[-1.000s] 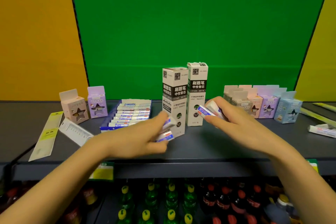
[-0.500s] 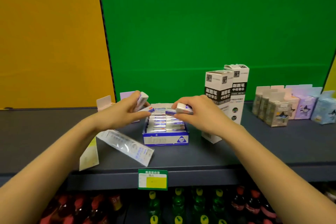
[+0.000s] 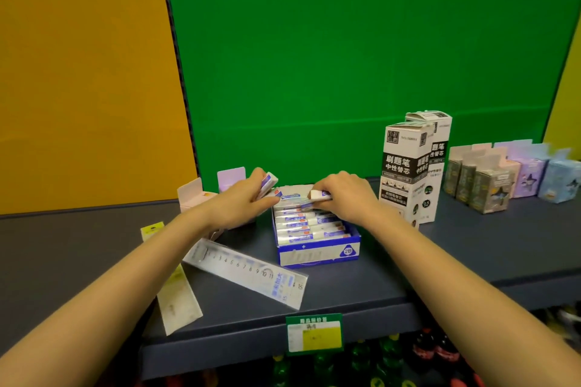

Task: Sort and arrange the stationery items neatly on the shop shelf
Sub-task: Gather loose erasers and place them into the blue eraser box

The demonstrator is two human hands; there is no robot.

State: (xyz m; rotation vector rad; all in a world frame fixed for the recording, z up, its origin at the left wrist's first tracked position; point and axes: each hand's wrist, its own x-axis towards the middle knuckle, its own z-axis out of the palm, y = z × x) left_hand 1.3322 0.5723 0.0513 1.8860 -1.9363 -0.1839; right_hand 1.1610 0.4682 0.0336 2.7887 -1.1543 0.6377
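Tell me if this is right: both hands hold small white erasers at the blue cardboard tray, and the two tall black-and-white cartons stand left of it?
No: the head view shows the two tall black-and-white cartons standing right of the blue cardboard tray; the rest holds.

A flat, evenly lit green panel (image 3: 345,56) fills the back from 11 to 2 o'clock. An orange panel (image 3: 78,72) stands at 9 to 10 o'clock, and a yellow strip (image 3: 569,97) at 3. The dark grey shelf (image 3: 471,248) runs across below, with a price label (image 3: 314,334) on its lip at 6 o'clock and bottles (image 3: 434,352) in shadow beneath.
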